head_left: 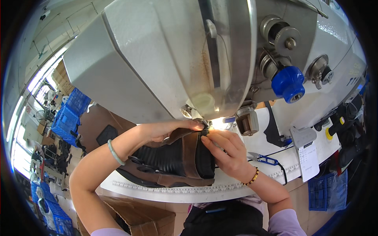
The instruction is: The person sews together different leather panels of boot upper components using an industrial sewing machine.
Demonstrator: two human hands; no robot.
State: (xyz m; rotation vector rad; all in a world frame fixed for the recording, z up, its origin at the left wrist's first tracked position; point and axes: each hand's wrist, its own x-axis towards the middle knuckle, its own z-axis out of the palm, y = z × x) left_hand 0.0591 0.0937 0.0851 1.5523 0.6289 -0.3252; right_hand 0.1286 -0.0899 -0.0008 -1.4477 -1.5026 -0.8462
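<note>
A brown-and-black leather piece (191, 157), looking like a boot upper with a ribbed black panel, lies on the white sewing table (165, 192). Its top edge is held beneath the head of a large grey sewing machine (149, 59), beside a bright lamp glow. My left hand (169, 129) reaches across from the left and pinches that edge, its thumb close to the needle area. From the right, my right hand (230, 151) grips the same edge with bent fingers. The needle itself and part of the fingertips are hard to make out.
Blue-handled thread snips (267, 159) and a hanging paper card (308, 160) are at the right. A blue tension knob (288, 84) juts from the machine. Below the table stands a cardboard box (147, 216); blue crates (65, 126) stand at left, and another blue crate (319, 192) at right.
</note>
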